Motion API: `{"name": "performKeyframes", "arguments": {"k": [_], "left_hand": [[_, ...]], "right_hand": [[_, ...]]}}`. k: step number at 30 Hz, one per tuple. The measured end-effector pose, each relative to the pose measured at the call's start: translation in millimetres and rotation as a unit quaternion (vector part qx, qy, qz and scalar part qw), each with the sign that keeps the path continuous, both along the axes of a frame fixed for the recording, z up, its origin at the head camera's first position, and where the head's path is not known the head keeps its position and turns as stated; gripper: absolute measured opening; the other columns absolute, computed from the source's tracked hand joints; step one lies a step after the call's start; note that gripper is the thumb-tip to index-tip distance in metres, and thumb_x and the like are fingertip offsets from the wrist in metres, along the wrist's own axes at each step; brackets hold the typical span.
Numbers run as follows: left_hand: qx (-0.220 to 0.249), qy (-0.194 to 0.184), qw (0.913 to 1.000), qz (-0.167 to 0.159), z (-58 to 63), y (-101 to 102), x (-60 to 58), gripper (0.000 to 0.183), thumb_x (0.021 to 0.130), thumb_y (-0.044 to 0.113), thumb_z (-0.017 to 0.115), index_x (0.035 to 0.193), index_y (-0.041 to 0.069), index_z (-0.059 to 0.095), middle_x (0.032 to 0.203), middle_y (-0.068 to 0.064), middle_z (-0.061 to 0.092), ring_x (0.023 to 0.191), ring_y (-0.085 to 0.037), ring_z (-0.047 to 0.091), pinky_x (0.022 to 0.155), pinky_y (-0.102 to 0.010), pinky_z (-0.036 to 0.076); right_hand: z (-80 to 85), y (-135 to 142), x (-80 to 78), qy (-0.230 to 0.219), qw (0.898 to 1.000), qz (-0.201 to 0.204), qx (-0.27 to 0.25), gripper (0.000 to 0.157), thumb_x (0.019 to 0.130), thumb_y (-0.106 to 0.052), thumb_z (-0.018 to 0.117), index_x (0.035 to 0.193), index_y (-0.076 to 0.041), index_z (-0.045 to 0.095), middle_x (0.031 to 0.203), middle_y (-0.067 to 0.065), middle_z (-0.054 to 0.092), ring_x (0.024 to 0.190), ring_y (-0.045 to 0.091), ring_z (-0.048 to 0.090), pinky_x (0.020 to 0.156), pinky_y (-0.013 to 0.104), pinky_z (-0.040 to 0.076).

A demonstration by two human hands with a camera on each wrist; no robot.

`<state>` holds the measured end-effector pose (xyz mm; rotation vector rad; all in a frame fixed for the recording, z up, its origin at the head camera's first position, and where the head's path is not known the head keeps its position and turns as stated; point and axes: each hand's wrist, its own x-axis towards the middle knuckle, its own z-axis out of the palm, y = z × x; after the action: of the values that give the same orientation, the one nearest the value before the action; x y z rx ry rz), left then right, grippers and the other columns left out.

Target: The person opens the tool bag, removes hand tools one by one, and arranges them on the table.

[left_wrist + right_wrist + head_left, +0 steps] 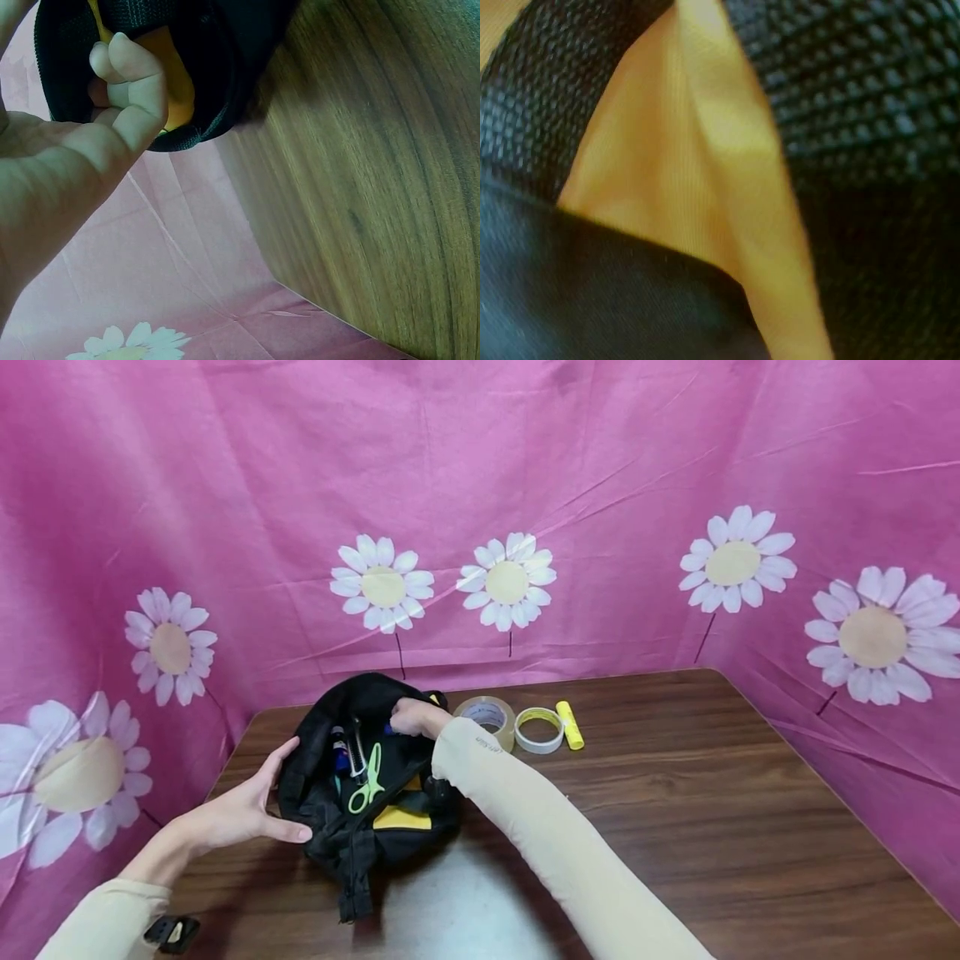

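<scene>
A black bag (318, 760) with yellow patches stands unzipped on the table, its mouth facing up. My left hand (247, 806) holds the bag's left side, thumb at the front and a finger at the rim. In the left wrist view, the fingers of that hand (135, 90) are curled against the bag. Into the bag's far right part reaches my right hand (416, 718); its fingertips are hidden, with a bit of something blue beside them. Light green scissors (367, 781), a box cutter (357, 756) and a blue-and-white tube (341, 750) lie inside the bag.
Right of the bag are a wide roll of clear tape (506, 727), a narrower white roll of tape (540, 745) and a yellow stick (570, 725). The brown wooden table (675, 793) ends at a pink flowered curtain (600, 485).
</scene>
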<state>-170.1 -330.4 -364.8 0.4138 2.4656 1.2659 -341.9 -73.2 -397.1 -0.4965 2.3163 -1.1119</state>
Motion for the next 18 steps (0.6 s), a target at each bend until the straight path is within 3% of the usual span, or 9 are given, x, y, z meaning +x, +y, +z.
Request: {"name": "performKeyframes", "arguments": {"k": [2, 4, 6, 8, 12, 18], "left_hand": [[-0.002, 0.0, 1.0, 0.001, 0.6, 0, -0.6, 0.127, 0.08, 0.019, 0.087, 0.162, 0.016, -0.01, 0.158, -0.03, 0.02, 0.142, -0.045, 0.023, 0.091, -0.011, 0.035], [-0.006, -0.002, 1.0, 0.003, 0.9, 0, -0.5, 0.127, 0.08, 0.019, 0.088, 0.162, 0.016, -0.01, 0.157, -0.03, 0.021, 0.142, -0.045, 0.023, 0.09, -0.011, 0.035], [-0.007, -0.004, 1.0, 0.004, 0.9, 0, -0.3, 0.128, 0.08, 0.019, 0.088, 0.162, 0.015, -0.01, 0.157, -0.031, 0.022, 0.141, -0.045, 0.025, 0.09, -0.012, 0.037], [-0.008, -0.005, 0.9999, 0.004, 0.9, 0, -0.3, 0.127, 0.08, 0.019, 0.087, 0.162, 0.015, -0.011, 0.157, -0.031, 0.023, 0.141, -0.045, 0.026, 0.09, -0.012, 0.037], [-0.007, -0.012, 0.9999, 0.0, 1.2, 1, -1.6, 0.127, 0.081, 0.02, 0.087, 0.161, 0.016, -0.012, 0.156, -0.03, 0.024, 0.138, -0.044, 0.031, 0.09, -0.014, 0.039], [-0.003, -0.01, 0.9999, 0.002, 2.2, 1, -2.4, 0.127, 0.081, 0.019, 0.087, 0.161, 0.016, -0.011, 0.157, -0.03, 0.023, 0.138, -0.044, 0.03, 0.091, -0.013, 0.038]], "right_hand": [[0.4, -1, -0.1, 0.0, 1.0, 0.006, -0.004, 0.008, 0.097, 0.002, 0.053, 0.095, 0.008, 0.058, 0.088, 0.008, 0.054, 0.061, 0.013, 0.04, 0.061, 0.026, 0.039], [-0.7, -1, 1.1, 0.007, 1.0, 0.016, 0.0, 0.024, 0.095, 0.003, 0.06, 0.117, 0.011, 0.063, 0.109, 0.012, 0.064, 0.067, 0.015, 0.049, 0.066, 0.026, 0.046], [-2.4, -2, 2.9, 0.023, 0.999, 0.03, 0.027, 0.046, 0.091, 0.004, 0.066, 0.136, 0.008, 0.057, 0.131, 0.013, 0.062, 0.079, 0.015, 0.055, 0.073, 0.025, 0.049], [-5.1, -2, 4.3, 0.046, 0.996, 0.047, 0.062, 0.054, 0.088, 0.006, 0.069, 0.141, 0.003, 0.057, 0.14, 0.013, 0.059, 0.089, 0.015, 0.057, 0.077, 0.023, 0.049], [-8.8, -3, 6.4, 0.077, 0.987, 0.076, 0.121, 0.053, 0.084, 0.012, 0.07, 0.134, -0.006, 0.067, 0.135, 0.007, 0.064, 0.093, 0.011, 0.054, 0.075, 0.018, 0.045], [-10.4, -4, 8.7, 0.113, 0.977, 0.107, 0.149, 0.053, 0.088, 0.016, 0.063, 0.134, -0.009, 0.068, 0.135, 0.002, 0.065, 0.092, 0.01, 0.051, 0.067, 0.019, 0.039]]}}
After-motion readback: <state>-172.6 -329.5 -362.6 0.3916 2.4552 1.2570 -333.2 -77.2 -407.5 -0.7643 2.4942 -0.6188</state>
